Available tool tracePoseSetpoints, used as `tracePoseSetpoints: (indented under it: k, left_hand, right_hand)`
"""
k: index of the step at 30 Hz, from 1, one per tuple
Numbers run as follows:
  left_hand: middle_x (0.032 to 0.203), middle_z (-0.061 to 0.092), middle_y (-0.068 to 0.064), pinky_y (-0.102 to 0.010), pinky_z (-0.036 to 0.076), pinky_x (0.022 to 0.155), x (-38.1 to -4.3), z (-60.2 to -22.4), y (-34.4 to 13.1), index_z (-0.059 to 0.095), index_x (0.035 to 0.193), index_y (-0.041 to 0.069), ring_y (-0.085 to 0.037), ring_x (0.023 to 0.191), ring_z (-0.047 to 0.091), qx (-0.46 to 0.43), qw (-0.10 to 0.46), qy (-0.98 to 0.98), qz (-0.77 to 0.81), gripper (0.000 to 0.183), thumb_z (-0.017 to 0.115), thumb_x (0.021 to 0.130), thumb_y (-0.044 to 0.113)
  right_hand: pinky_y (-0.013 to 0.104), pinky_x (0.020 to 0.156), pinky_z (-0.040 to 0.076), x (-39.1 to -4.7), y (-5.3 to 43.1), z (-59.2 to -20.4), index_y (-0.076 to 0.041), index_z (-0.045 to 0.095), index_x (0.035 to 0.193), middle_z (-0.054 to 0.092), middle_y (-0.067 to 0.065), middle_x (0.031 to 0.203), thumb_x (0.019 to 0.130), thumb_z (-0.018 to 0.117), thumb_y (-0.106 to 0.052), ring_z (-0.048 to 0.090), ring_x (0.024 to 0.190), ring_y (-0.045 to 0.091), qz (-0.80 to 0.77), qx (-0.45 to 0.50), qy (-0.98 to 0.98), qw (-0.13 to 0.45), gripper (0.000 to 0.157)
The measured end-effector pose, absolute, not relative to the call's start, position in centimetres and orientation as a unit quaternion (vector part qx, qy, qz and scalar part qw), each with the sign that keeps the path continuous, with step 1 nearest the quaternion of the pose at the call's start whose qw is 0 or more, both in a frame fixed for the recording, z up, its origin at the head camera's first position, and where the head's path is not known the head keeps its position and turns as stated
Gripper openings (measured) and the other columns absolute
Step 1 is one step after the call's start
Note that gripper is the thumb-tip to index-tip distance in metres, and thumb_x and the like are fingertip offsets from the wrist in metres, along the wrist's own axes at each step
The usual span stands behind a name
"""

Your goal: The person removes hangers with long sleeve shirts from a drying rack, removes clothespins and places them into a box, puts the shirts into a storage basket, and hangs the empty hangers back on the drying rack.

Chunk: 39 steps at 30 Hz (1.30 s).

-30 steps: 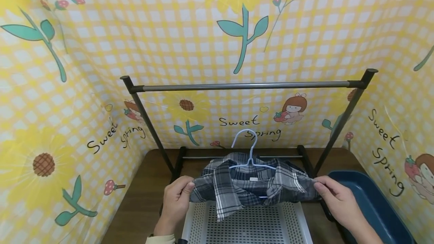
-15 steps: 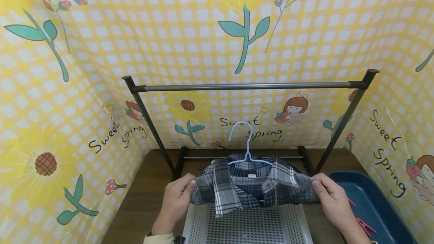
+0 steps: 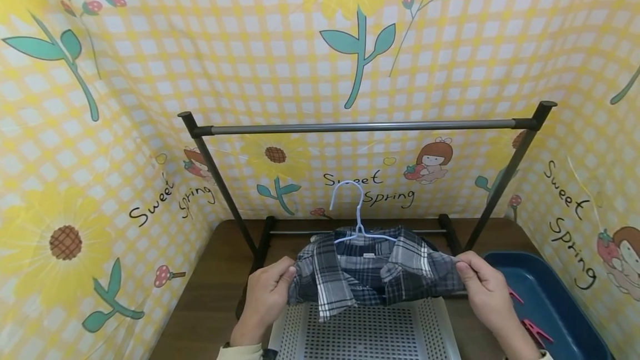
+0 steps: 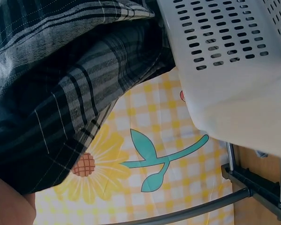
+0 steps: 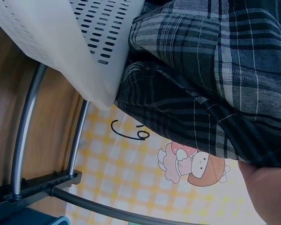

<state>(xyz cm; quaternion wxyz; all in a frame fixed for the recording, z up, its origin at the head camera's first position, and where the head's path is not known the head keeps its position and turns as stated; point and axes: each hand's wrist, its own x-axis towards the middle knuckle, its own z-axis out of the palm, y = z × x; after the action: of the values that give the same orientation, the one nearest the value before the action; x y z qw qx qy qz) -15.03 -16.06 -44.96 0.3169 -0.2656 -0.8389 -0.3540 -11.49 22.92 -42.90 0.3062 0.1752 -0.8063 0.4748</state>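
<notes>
A dark grey and white plaid shirt (image 3: 370,271) is stretched between the two hands in the head view. Its collar is spread, and a pale lilac hanger (image 3: 359,221) sits inside the neck with the hook standing up. My left hand (image 3: 267,290) pinches the shirt's left shoulder, thumb on top. On the opposite shoulder, my right hand (image 3: 484,288) pinches the cloth in the same way. Both wrist views show the plaid cloth (image 4: 84,84) hanging in folds beside the basket, with only part of each hand at the edge.
A white perforated basket (image 3: 365,335) stands below the shirt. Behind it rises a dark clothes rack (image 3: 360,126) with a horizontal bar. To the right, a blue tub (image 3: 555,299) holds pink clothespins (image 3: 537,331). A yellow checked cloth hangs around the brown table (image 3: 192,288).
The hanger's hook has shifted left and slightly up. Both hands have come a little closer together, still holding the shirt. Pink clothespins in the tub have come into sight.
</notes>
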Motion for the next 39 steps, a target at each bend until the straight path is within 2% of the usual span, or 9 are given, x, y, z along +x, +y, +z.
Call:
tracePoseSetpoints:
  k: [7,16,23,31,39]
  left_hand:
    - [0.056,0.032,0.015,-0.016,0.024,0.043,-15.3,-44.8,-15.8,0.048,0.072,0.023,0.002,0.048,0.031,-0.261,0.322,-0.846,-0.335,0.025,0.061,0.087,0.009]
    - [0.057,0.025,0.016,-0.016,0.019,0.042,-15.5,-44.7,-15.1,0.039,0.067,0.022,0.003,0.048,0.023,-0.260,0.325,-0.849,-0.327,0.032,0.062,0.086,0.009]
    - [0.056,0.028,0.015,-0.015,0.019,0.041,-15.5,-44.4,-14.4,0.041,0.068,0.022,0.003,0.047,0.025,-0.264,0.331,-0.837,-0.347,0.032,0.062,0.086,0.005]
    - [0.056,0.033,0.016,-0.017,0.023,0.040,-15.4,-44.3,-13.5,0.049,0.070,0.023,0.001,0.046,0.031,-0.245,0.303,-0.839,-0.379,0.028,0.059,0.088,0.003]
    - [0.055,0.032,0.015,-0.015,0.022,0.039,-15.4,-44.2,-12.7,0.048,0.070,0.021,0.002,0.046,0.030,-0.249,0.312,-0.828,-0.394,0.029,0.058,0.086,-0.001]
  right_hand:
    - [0.017,0.062,0.036,-11.2,21.9,-41.9,0.000,0.058,0.083,0.054,0.009,0.072,0.085,0.052,0.020,0.047,0.068,0.006,0.470,0.170,-0.805,0.319,0.021]
    - [0.019,0.060,0.036,-12.6,22.8,-44.3,-0.009,0.060,0.085,0.054,-0.002,0.071,0.085,0.057,0.014,0.046,0.066,0.004,0.454,0.155,-0.812,0.332,0.023]
    - [0.019,0.060,0.036,-12.7,22.2,-44.1,-0.009,0.060,0.084,0.055,-0.004,0.073,0.087,0.057,0.012,0.047,0.066,0.004,0.459,0.155,-0.810,0.330,0.021]
    - [0.019,0.059,0.034,-13.1,21.5,-44.5,-0.006,0.060,0.081,0.055,0.000,0.071,0.079,0.058,0.021,0.046,0.064,0.005,0.469,0.169,-0.792,0.353,0.027]
    - [0.018,0.063,0.039,-13.1,21.3,-44.5,-0.013,0.061,0.083,0.059,-0.006,0.076,0.086,0.059,0.011,0.051,0.068,0.003,0.455,0.165,-0.812,0.326,0.024]
